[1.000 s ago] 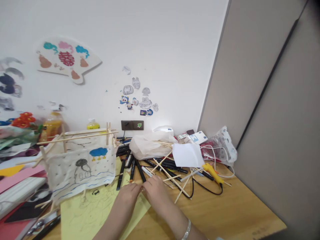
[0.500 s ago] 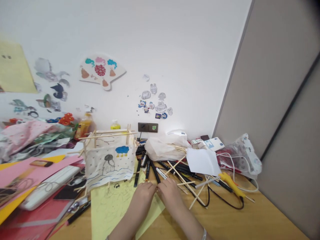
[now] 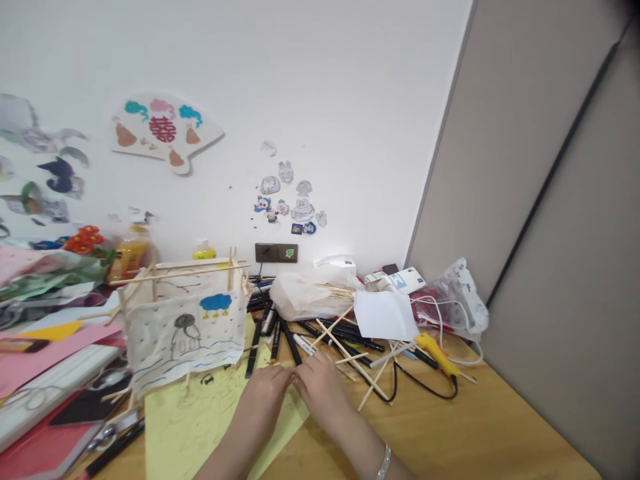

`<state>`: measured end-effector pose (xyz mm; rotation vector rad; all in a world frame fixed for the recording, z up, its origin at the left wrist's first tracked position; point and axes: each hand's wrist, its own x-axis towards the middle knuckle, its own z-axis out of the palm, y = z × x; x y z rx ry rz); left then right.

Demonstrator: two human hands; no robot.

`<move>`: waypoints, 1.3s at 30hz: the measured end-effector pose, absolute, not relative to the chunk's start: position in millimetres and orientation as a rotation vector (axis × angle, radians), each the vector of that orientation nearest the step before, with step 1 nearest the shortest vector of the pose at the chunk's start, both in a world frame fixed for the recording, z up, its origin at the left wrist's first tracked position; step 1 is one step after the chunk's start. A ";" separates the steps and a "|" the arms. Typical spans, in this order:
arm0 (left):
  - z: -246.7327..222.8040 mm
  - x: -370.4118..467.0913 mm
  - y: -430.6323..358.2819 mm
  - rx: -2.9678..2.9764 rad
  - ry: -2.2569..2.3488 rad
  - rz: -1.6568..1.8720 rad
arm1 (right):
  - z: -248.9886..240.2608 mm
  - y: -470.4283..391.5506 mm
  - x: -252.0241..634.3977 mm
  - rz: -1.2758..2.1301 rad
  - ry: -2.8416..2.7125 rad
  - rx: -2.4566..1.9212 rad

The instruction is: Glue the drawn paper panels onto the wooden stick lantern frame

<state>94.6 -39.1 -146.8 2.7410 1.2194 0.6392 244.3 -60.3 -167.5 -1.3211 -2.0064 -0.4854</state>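
Observation:
My left hand [image 3: 265, 397] and my right hand [image 3: 323, 387] meet at the fingertips over the right edge of a yellow sheet [image 3: 190, 427]. The fingers of both are curled together; whatever they pinch is too small or hidden to name. Just beyond them are black markers [image 3: 290, 341] and a white marker [image 3: 303, 345]. To the left stands a stick frame [image 3: 185, 272] with a drawn cloth panel [image 3: 187, 340] on its front, showing a blue cloud and waves.
Crossed wooden sticks [image 3: 350, 350], a yellow glue gun [image 3: 437, 355] with a black cord, and a white paper [image 3: 385, 315] lie to the right. Pink paper [image 3: 60, 353], a white power strip [image 3: 55, 387] and an orange bottle [image 3: 127, 257] are at the left.
The view has turned to the right, so the items on the table and wall appear farther left. My hands remain together at the fingertips.

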 end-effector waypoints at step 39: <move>-135.3 80.0 -30.5 2.623 1.442 0.930 | -16.5 -15.1 461.9 -0.283 -2.014 -1.828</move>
